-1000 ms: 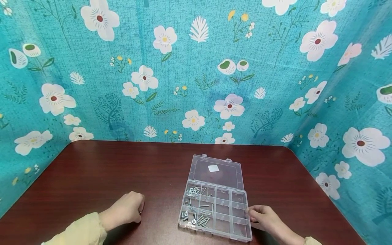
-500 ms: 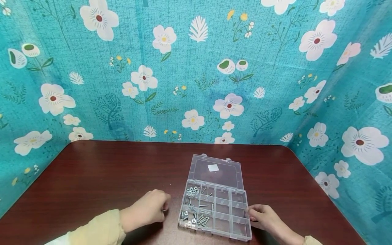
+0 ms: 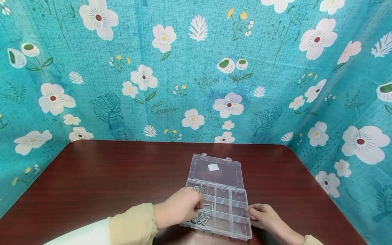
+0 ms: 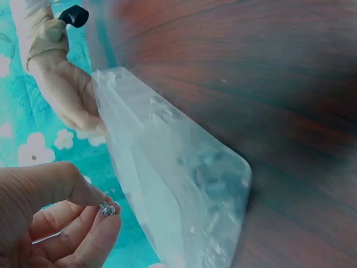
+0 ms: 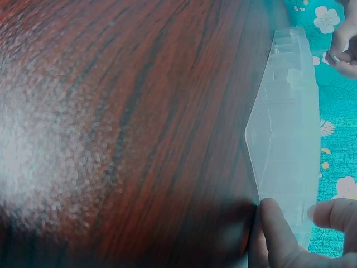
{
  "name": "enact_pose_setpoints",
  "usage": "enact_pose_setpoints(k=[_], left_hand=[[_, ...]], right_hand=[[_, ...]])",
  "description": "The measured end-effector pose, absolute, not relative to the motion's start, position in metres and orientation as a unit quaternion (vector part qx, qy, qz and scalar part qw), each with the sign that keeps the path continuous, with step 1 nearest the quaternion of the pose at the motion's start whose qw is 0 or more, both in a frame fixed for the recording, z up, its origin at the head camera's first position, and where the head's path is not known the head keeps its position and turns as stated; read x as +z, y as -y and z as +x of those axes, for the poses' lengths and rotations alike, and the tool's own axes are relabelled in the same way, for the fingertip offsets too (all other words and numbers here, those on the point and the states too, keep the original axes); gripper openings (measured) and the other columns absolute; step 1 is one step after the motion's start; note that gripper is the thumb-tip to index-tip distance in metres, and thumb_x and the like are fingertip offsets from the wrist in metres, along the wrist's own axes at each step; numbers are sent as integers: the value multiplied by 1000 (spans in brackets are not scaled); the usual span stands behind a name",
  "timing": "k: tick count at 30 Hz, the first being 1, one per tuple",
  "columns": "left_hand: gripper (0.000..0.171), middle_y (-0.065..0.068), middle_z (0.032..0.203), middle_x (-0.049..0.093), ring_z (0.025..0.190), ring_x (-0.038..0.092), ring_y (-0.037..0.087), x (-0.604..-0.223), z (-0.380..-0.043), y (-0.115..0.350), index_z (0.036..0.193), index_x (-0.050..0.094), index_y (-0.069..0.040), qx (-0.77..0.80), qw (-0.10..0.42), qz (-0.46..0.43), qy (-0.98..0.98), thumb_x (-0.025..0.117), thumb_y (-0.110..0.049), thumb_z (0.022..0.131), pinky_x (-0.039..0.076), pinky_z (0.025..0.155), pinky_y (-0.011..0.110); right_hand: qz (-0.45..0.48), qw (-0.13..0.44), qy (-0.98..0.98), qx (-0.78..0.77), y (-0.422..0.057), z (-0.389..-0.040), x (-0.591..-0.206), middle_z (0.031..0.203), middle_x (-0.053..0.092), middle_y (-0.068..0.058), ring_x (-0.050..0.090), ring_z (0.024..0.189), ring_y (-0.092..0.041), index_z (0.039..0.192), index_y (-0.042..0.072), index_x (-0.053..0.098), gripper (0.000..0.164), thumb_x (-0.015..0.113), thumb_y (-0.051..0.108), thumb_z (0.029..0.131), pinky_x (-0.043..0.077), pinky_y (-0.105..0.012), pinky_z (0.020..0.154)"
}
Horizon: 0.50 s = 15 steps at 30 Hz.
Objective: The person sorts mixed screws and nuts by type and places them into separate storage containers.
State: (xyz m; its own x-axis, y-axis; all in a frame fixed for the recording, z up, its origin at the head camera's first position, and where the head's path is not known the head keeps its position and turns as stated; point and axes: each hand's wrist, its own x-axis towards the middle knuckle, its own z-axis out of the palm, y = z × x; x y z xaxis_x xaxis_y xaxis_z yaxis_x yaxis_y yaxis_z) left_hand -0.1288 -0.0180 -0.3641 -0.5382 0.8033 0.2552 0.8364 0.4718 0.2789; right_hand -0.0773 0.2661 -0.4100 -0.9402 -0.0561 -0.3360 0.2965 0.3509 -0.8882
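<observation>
Over the left compartments of a clear plastic compartment box (image 3: 222, 218), my left hand (image 3: 180, 207) hovers in the head view. Its thumb and fingers pinch a small silvery screw (image 4: 107, 209), best seen in the left wrist view. On the opposite side, my right hand (image 3: 265, 219) holds the box's right edge between thumb and fingers. The box lies with its lid (image 3: 218, 172) folded back. Nuts (image 3: 196, 188) and several bolts (image 3: 203, 219) lie in its left compartments, partly hidden by my left hand. The right compartments hold nothing visible.
The box rests on a dark red-brown wooden table (image 3: 128, 170). A turquoise flowered cloth (image 3: 183, 85) hangs behind the table and along its sides. A small white label (image 3: 213, 167) is on the lid.
My left hand has moved right, from the bare table to above the box's left compartments. My right hand has stayed at the box's right edge, and the box has not moved.
</observation>
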Motion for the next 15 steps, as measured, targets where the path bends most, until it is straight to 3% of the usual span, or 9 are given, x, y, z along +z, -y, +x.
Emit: enact_pose_setpoints(k=[15], left_hand=[[16, -12, 59, 59, 55, 43, -8, -373, -126, -7, 67, 65, -16, -168, -11, -492, 854, 70, -1, 63, 35, 54, 5]], right_hand=[[71, 159, -804, -568, -267, -76, -411, 99, 58, -17, 57, 89, -20, 110, -26, 44, 42, 47, 12, 92, 53, -42, 82]])
